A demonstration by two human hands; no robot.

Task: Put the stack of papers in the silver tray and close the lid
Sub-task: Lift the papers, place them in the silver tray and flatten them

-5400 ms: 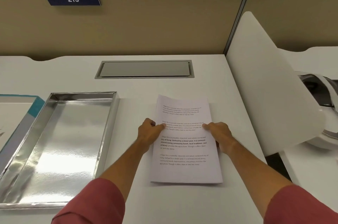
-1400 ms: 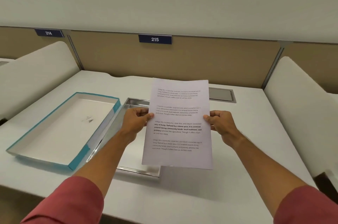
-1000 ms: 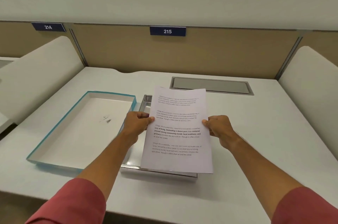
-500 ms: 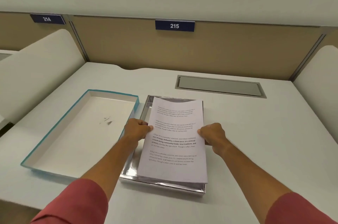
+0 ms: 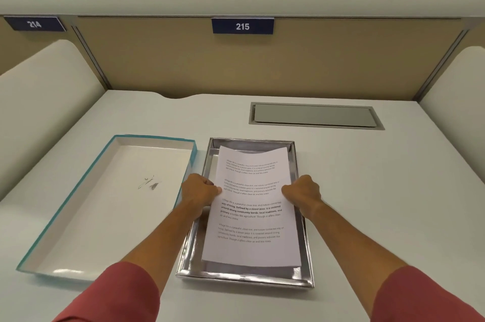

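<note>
From the upturned teal lid (image 5: pixel 110 206) rightward, your left hand (image 5: pixel 200 191) and right hand (image 5: pixel 301 191) pinch the paper stack (image 5: pixel 252 219), fingers hidden beneath, lying lengthwise away from you inside the silver tray (image 5: pixel 305 248).

There is just one view, from a camera on the person's head. It looks forward and down at a white desk (image 5: pixel 367 190) from close above. The near part of the desk fills the bottom of the picture, and both arms reach out from the bottom edge into the middle. Straight ahead, farther off, stands a tan wall panel (image 5: pixel 183 64) with a blue sign (image 5: pixel 242 26) that says 215. The view is wide, so the white side walls (image 5: pixel 44 90) curve in at both edges.
</note>
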